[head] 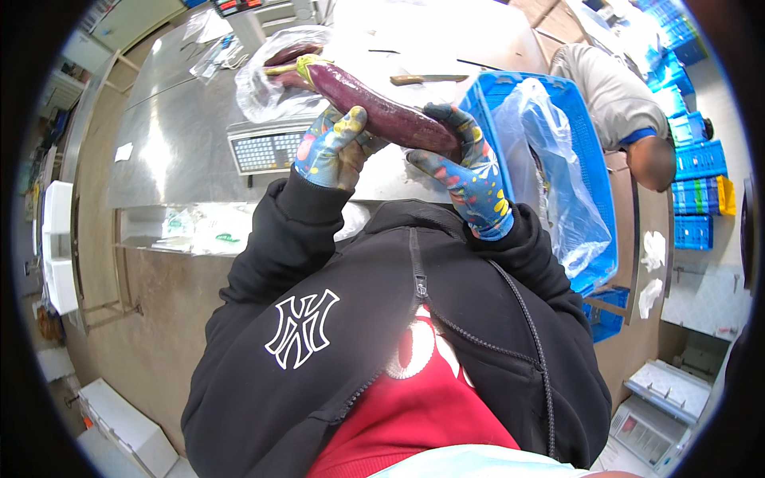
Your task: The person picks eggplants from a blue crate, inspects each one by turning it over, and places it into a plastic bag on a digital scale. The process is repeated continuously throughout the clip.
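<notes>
A purple eggplant [382,109] with a green cap is held up between my two gloved hands, above the table. My left hand [337,143] grips it from below near the stem half, thumb on the near side. My right hand [472,164] holds the rounded end between thumb and fingers. Just beyond my left hand, a clear plastic bag [254,89] with more eggplants [293,55] lies on a weighing scale, whose keypad [269,150] faces me. A knife with a wooden handle [418,79] rests on the white surface past the eggplant.
A blue plastic crate [603,221] lined with a clear bag [568,185] stands at my right. Behind it is another person [609,95] in a grey top. A steel table [179,119] extends left, with plastic bags [221,230] on a shelf below its edge.
</notes>
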Available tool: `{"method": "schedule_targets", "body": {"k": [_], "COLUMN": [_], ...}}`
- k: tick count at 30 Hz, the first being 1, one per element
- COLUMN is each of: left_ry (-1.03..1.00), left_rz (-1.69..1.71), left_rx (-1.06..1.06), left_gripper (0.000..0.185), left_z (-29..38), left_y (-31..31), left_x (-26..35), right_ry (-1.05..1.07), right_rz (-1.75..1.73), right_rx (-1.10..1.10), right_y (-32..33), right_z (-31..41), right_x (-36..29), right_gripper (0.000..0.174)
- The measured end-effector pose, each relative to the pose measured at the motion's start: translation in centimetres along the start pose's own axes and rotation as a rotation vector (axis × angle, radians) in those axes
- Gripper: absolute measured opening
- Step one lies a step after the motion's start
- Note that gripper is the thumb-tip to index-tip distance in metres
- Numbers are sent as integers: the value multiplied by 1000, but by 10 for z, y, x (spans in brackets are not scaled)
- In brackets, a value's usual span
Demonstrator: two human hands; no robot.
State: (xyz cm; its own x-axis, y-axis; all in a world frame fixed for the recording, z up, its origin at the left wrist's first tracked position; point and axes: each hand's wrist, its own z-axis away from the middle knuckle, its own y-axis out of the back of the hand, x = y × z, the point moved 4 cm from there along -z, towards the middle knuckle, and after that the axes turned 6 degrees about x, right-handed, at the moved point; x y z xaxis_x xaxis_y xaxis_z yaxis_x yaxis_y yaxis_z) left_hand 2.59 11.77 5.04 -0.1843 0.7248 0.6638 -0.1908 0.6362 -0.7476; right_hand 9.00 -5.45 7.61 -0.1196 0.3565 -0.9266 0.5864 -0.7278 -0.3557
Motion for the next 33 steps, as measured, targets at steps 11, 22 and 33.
{"method": "schedule_targets", "body": {"k": [11,22,33], "left_ry": [-11,-150,-131], "left_rz": [33,-173,-95], "left_rx": [9,-85,-105], "left_gripper": [46,55,63], "left_z": [17,21,19], "left_y": [18,17,-5], "left_x": [14,9,5], "right_ry": [255,271,-92], "right_rz": [-85,142,186], "right_rx": [-113,-44,124], "right_y": [-8,0,8], "right_z": [3,7,8], "right_x": [22,14,13], "right_gripper": [53,44,43]}}
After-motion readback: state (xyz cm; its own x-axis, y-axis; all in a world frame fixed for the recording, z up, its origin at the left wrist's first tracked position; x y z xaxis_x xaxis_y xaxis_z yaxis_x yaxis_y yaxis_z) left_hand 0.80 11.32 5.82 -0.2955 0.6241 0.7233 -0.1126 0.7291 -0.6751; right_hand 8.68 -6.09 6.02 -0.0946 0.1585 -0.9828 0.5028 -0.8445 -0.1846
